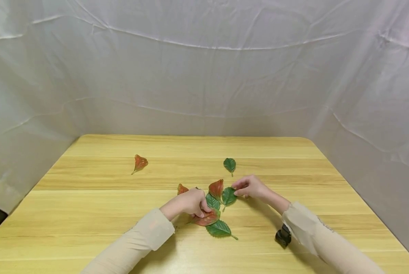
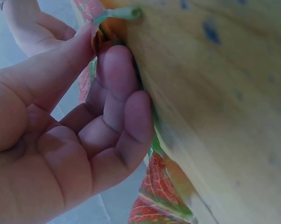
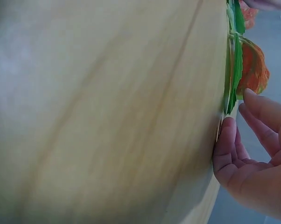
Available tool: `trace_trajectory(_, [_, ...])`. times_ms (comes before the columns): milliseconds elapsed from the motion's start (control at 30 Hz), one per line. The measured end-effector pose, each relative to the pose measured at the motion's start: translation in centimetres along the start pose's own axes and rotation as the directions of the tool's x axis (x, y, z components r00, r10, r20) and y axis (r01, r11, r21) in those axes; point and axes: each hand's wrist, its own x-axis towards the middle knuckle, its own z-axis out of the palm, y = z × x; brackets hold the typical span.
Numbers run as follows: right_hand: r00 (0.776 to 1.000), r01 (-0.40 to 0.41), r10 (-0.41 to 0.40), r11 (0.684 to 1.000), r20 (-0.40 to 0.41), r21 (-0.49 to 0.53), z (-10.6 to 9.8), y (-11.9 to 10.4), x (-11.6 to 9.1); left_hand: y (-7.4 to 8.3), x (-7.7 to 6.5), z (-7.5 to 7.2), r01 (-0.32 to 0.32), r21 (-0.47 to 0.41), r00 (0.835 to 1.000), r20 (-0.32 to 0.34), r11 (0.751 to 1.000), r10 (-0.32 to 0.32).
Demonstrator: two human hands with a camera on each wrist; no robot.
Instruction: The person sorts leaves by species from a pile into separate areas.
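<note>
My left hand (image 1: 194, 201) pinches a red leaf (image 1: 207, 217) near its stem; in the left wrist view the pale green stem (image 2: 119, 14) sticks out past the thumb and forefinger. That leaf overlaps a green leaf (image 1: 219, 228) on its near side. My right hand (image 1: 250, 186) touches the edge of another green leaf (image 1: 229, 196), with thumb and fingertips a little apart in the right wrist view. Between the hands lie a red leaf (image 1: 216, 188) and a partly covered green leaf (image 1: 212, 201). Behind the left hand, one more red leaf (image 1: 182, 188) is mostly hidden.
On the wooden table (image 1: 88, 220), a single red leaf (image 1: 140, 163) lies at the far left and a green leaf (image 1: 229, 165) farther back. A black device (image 1: 283, 236) shows under the right sleeve. Pale sheeting (image 1: 204, 83) hangs around the table's back and sides.
</note>
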Motion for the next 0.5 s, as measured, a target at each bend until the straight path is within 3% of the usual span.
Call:
trace_trajectory(233, [0.998, 0.062, -0.064, 0.992, -0.020, -0.109, 0.41, 0.05, 0.36, 0.00, 0.00, -0.03, 0.000, 0.010, 1.000, -0.002, 1.000, 0.000])
trace_trajectory(500, [0.996, 0.083, -0.085, 0.978, -0.001, -0.193, 0.71, -0.09, 0.44, -0.08, 0.00, -0.01, -0.008, -0.002, 1.000, 0.000, 1.000, 0.008])
